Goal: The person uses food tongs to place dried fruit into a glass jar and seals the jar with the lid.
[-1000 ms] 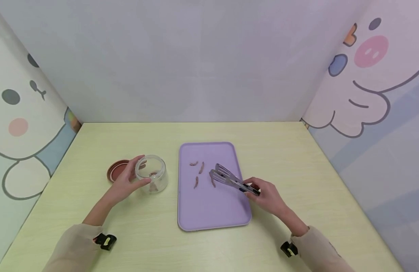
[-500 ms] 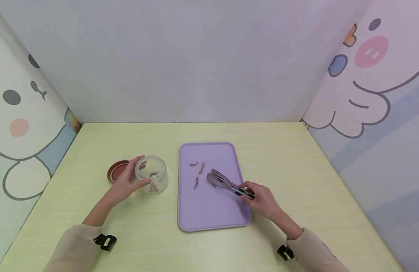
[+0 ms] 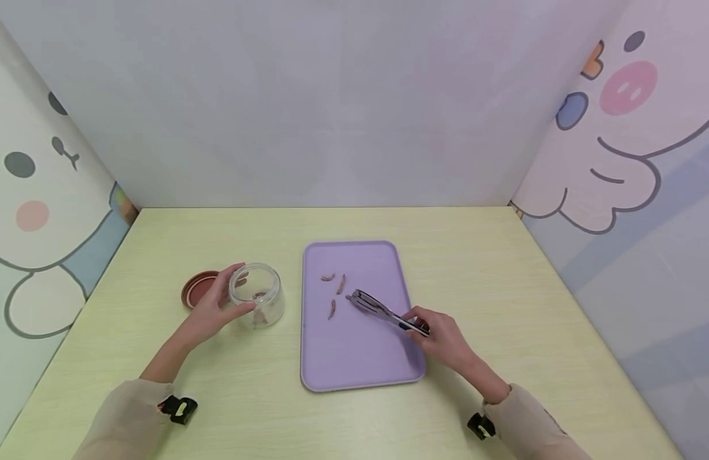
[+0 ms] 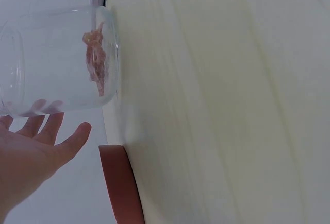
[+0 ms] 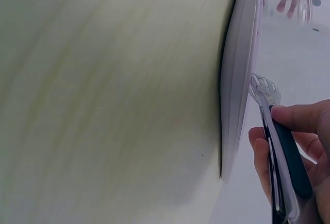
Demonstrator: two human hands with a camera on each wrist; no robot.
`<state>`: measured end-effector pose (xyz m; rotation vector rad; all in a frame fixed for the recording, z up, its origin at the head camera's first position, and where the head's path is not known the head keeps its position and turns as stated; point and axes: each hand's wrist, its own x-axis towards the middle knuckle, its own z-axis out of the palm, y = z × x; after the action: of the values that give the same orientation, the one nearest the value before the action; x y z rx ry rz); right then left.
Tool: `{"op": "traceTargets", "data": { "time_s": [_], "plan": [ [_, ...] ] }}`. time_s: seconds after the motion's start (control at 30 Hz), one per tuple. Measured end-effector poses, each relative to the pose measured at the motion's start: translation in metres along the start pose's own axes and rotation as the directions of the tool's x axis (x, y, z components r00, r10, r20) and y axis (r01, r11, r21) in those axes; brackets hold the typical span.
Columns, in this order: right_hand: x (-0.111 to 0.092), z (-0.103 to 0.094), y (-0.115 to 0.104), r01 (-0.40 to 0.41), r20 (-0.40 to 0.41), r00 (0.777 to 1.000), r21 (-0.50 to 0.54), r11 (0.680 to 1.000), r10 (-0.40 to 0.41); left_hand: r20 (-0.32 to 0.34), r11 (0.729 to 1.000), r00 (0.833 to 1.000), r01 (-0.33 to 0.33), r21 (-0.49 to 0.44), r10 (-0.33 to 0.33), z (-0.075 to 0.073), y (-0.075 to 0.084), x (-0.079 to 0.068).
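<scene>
My left hand [image 3: 213,310] curves its thumb and fingers around a clear glass jar [image 3: 268,313] standing on the table. Some brownish strips [image 4: 96,59] lie in the bottom of the jar in the left wrist view. Metal tongs [image 3: 383,311] with dark grips are pinched in my right hand [image 3: 446,335]. Their heads are closed together over the purple tray [image 3: 360,358]. A brown strip [image 3: 348,297] pokes out from the tong tips, mostly hidden by them. Several other thin brown strips [image 3: 332,309] lie on the tray, left of the tongs.
A reddish-brown round lid [image 3: 197,291] lies on the table [image 3: 475,255] behind my left hand. The tray's raised rim [image 3: 366,385] runs all round it. A pale wall [image 3: 331,128] stands behind the table, with cartoon-printed walls on both sides.
The right hand has moved slightly left and toward me with the tongs. Their heads have come together over a brown strip. The left hand and the jar have stayed in place.
</scene>
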<state>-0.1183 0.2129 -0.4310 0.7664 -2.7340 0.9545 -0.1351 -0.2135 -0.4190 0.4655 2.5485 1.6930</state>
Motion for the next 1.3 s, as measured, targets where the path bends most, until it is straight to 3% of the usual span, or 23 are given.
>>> {"op": "traceTargets", "data": {
  "time_s": [0.47, 0.8, 1.03, 1.3],
  "plan": [
    [0.001, -0.003, 0.002, -0.006, -0.027, 1.0, 0.054, 0.999, 0.008, -0.001, 1.0, 1.0, 0.012, 0.021, -0.012, 0.001, 0.001, 0.0],
    [0.015, -0.017, 0.001, 0.027, -0.057, 0.998, 0.072, 0.997, -0.023, -0.001, 1.0, 1.0, 0.006, 0.017, -0.006, 0.0, 0.001, -0.001],
    [0.033, -0.027, -0.009, 0.041, -0.08, 0.996, 0.079, 0.996, -0.035, 0.0, 1.0, 1.0, 0.004, 0.017, -0.004, 0.0, 0.0, 0.0],
    [0.044, -0.02, -0.026, 0.081, -0.064, 0.995, 0.13, 0.988, -0.073, 0.001, 1.0, 1.0, 0.0, 0.007, 0.0, -0.001, 0.0, 0.0]
  ]
}}
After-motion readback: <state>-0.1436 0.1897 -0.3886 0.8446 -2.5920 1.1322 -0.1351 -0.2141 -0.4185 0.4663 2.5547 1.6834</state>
